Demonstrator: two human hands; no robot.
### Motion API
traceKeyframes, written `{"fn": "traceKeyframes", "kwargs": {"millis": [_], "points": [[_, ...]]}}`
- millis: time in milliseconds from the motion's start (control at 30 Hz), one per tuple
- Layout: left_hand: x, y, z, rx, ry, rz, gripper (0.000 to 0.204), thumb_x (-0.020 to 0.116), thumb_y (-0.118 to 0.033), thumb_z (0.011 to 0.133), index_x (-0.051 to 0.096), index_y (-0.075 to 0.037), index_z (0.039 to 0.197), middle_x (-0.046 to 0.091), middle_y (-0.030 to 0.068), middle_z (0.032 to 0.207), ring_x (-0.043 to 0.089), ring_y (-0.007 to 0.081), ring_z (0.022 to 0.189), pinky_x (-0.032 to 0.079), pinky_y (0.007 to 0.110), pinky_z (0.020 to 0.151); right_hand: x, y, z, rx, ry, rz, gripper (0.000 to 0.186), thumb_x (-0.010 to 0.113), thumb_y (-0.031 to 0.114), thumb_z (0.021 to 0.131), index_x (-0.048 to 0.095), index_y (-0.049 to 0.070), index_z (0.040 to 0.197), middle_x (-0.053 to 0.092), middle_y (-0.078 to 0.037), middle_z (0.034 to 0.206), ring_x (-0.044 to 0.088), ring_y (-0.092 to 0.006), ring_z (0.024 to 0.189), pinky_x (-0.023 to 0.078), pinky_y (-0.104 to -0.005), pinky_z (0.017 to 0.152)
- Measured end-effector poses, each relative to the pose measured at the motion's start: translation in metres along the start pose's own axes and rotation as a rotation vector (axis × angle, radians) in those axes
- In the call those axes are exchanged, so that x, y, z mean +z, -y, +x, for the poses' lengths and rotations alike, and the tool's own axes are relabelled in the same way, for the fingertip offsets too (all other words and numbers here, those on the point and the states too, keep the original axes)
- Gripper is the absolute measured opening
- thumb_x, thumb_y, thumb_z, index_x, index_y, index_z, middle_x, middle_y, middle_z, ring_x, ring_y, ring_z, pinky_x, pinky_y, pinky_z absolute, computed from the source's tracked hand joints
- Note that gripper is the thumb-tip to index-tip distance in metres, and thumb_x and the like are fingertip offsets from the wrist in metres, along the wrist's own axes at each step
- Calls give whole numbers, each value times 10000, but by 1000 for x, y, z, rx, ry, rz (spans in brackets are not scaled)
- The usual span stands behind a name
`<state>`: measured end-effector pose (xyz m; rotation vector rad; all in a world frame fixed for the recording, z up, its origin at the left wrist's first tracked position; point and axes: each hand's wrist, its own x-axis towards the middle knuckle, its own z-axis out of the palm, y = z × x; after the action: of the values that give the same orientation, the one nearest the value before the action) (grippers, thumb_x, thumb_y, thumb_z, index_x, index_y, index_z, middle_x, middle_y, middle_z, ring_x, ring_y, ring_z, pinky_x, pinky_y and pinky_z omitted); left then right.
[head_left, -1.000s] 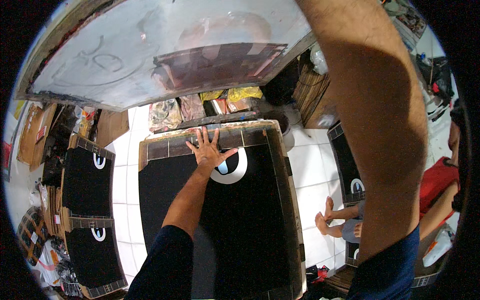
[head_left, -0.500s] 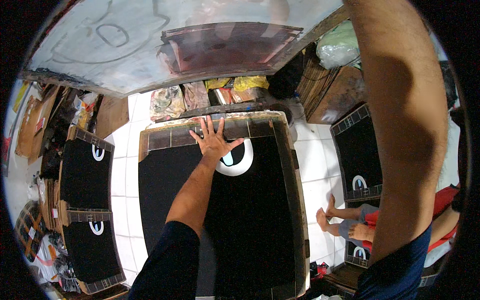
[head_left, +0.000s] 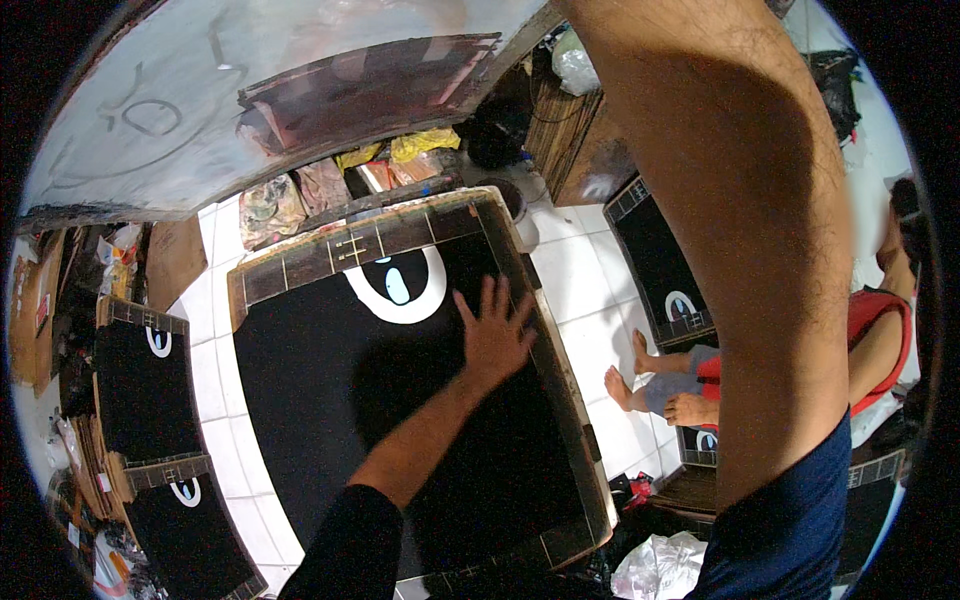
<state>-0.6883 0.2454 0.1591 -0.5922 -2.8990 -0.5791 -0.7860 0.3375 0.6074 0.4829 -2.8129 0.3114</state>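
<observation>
A black panel [head_left: 330,390], which looks like cloth, lies on a large board with worn, taped edges [head_left: 300,270]. Near its far end is a white ring shape [head_left: 430,295] with light blue spots inside. My left hand [head_left: 495,335] is spread flat, fingers apart, over the panel's right side beside the ring; whether it presses or hovers I cannot tell. My right forearm [head_left: 760,250] rises through the right of the view, and its hand is beyond the top edge. A large framed screen [head_left: 200,120], pale with a dark reddish patch, tilts up over the far side.
More boards with black panels stand at left [head_left: 145,390] and right [head_left: 655,265]. Stained cloths [head_left: 270,210] lie past the far edge. A seated person's bare feet [head_left: 620,390] rest on the white tiles at right. A clear plastic bag [head_left: 660,565] is at lower right.
My left hand has moved from the board's far edge, where it overlapped the ring, nearer and to the right. The whole ring now shows. My view has turned, so the board appears tilted.
</observation>
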Motion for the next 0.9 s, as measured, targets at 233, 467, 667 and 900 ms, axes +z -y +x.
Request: {"fn": "traceKeyframes", "kwargs": {"millis": [233, 467, 667, 900], "points": [[19, -26, -21, 28, -44, 41, 858, 543, -722, 906, 478, -154, 1545, 299, 238, 1655, 181, 403, 1572, 1, 817, 1145, -3, -32, -35, 106, -11, -30, 426, 529, 389, 981, 730, 20, 1057, 744, -168, 924, 728, -294, 825, 583, -447, 754], [17, -29, -17, 2, 48, 65, 839, 487, -742, 918, 498, -170, 1532, 300, 211, 1658, 198, 373, 1570, -15, 814, 1152, -5, -37, -59, 150, -21, -44, 425, 538, 397, 978, 730, 28, 1065, 744, -166, 925, 730, -294, 832, 583, -445, 759], [16, -30, -25, 93, -103, 57, 844, 474, -762, 915, 487, -197, 1542, 273, 210, 1672, 180, 370, 1577, -4, 798, 1167, -8, -35, -81, 171, -35, -54, 425, 546, 405, 975, 731, 34, 1072, 745, -163, 927, 731, -294, 838, 583, -442, 764], [14, -127, -154, 202, 136, -156, 862, 531, -759, 888, 499, -189, 1534, 235, 201, 1694, 168, 390, 1579, 35, 759, 1195, -13, -35, -121, 229, -33, -83, 426, 555, 414, 972, 732, 42, 1080, 745, -161, 928, 733, -293, 845, 583, -440, 770]]}}
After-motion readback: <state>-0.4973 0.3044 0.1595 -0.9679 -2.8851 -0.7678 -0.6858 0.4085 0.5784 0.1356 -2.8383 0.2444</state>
